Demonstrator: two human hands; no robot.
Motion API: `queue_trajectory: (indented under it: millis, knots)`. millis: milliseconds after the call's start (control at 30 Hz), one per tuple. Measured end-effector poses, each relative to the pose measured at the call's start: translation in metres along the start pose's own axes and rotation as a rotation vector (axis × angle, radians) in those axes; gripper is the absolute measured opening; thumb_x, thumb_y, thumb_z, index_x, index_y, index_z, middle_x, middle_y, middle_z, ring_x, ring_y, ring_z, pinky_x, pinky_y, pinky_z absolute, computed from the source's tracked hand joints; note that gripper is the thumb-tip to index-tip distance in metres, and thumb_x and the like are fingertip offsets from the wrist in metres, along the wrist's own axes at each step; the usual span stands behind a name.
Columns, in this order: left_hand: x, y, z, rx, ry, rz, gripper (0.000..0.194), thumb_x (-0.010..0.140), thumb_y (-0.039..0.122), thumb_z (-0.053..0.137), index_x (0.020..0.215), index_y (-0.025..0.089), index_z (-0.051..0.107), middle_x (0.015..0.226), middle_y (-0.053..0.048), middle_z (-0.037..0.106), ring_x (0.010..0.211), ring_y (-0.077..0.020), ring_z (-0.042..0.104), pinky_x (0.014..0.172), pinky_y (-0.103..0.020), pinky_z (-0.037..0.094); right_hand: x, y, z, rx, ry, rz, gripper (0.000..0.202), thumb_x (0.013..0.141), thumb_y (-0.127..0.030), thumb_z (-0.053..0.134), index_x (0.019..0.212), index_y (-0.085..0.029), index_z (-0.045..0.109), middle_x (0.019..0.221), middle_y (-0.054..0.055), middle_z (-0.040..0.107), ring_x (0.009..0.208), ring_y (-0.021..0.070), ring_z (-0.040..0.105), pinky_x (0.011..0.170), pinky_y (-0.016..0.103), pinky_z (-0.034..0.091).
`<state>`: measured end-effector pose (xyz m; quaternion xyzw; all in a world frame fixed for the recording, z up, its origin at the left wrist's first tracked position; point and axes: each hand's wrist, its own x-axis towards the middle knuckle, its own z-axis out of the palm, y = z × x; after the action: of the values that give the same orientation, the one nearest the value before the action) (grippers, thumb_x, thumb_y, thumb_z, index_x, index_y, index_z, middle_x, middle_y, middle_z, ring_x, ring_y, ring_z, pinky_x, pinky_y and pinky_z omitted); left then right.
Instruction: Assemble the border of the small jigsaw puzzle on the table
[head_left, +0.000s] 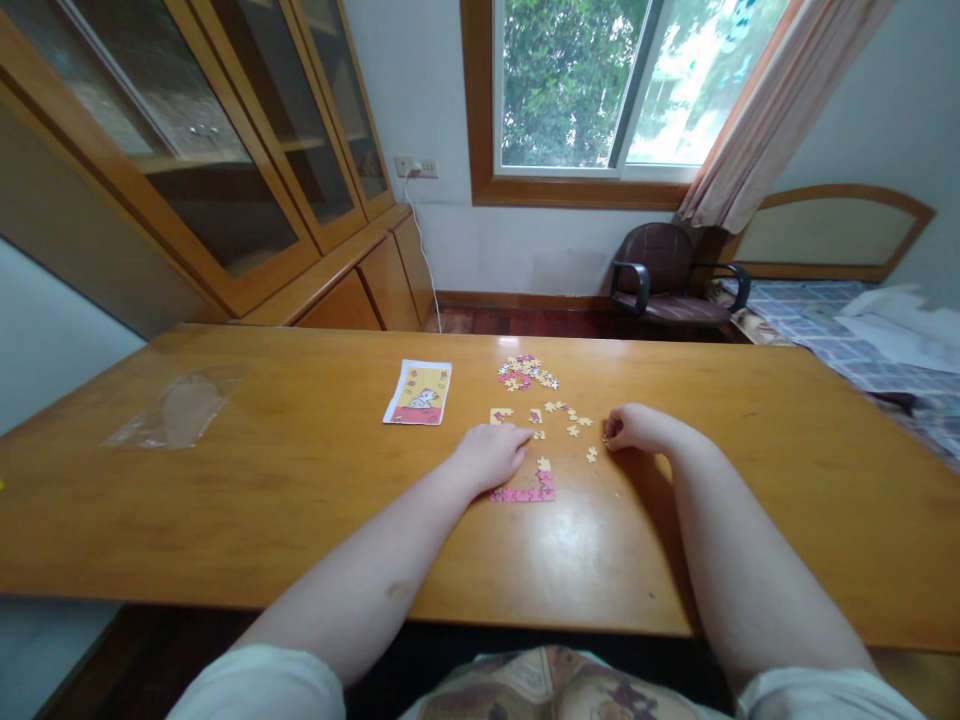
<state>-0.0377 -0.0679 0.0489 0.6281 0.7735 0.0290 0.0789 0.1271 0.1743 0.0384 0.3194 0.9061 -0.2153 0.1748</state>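
Note:
My left hand (491, 456) lies over the left side of a partly joined jigsaw, index finger stretched to a small yellow puzzle piece (538, 435). Below it runs a joined pink strip (525, 494) that turns up at the right. Beyond the hand are a yellow corner section (496, 414) and a small yellow-and-pink section (535, 416); my hand hides part of the left side. To the right, my right hand (637, 428) pinches a small puzzle piece (606, 439) just above or at the table. Several loose yellow pieces (574, 431) lie between my hands.
A pile of mixed puzzle pieces (525, 373) sits farther back on the wooden table (300, 520). Left of it lies a picture card (418, 393) with a white animal on yellow and pink. A clear plastic bag (180, 410) rests at the far left. Beyond stands an armchair (664, 270).

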Motion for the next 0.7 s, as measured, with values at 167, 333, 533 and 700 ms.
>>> queue_trajectory:
  millis: [167,333,533,700]
  knots:
    - [-0.0014,-0.0013,0.0005,-0.022,-0.001,0.005,0.035,0.091,0.029,0.040,0.120,0.028,0.058,0.109,-0.006,0.067,0.095,-0.0233,0.064,0.080,-0.035,0.050,0.0003,0.0009,0.0010,0.093,0.078,-0.053,0.027,0.057,-0.020,0.069,0.084,-0.019,0.070,0.075,0.001,0.068,0.066,0.0161,0.060,0.055,0.022,0.039]
    - [-0.0015,-0.0016,-0.0006,-0.032,0.000,0.000,0.033,0.091,0.029,0.041,0.118,0.028,0.059,0.107,-0.006,0.068,0.095,-0.0228,0.064,0.080,-0.034,0.050,0.0045,0.0048,0.0020,0.094,0.046,-0.033,0.023,0.057,-0.021,0.070,0.080,-0.021,0.072,0.074,0.001,0.069,0.065,0.0159,0.061,0.055,0.023,0.040]
    - [-0.0015,-0.0008,-0.0019,-0.030,-0.015,0.005,0.033,0.090,0.028,0.042,0.118,0.029,0.059,0.107,-0.006,0.068,0.095,-0.0228,0.064,0.080,-0.034,0.050,0.0023,0.0032,-0.0002,0.032,0.082,-0.043,0.022,0.056,-0.023,0.072,0.079,-0.021,0.071,0.075,0.001,0.069,0.065,0.0165,0.061,0.054,0.023,0.038]
    - [-0.0016,-0.0008,-0.0016,-0.029,-0.018,0.003,0.033,0.091,0.029,0.041,0.118,0.028,0.059,0.108,-0.006,0.068,0.095,-0.0233,0.064,0.080,-0.035,0.050,0.0010,0.0005,-0.0013,-0.009,0.101,0.020,0.023,0.055,-0.027,0.074,0.077,-0.021,0.071,0.072,0.003,0.069,0.064,0.0175,0.061,0.054,0.024,0.037]
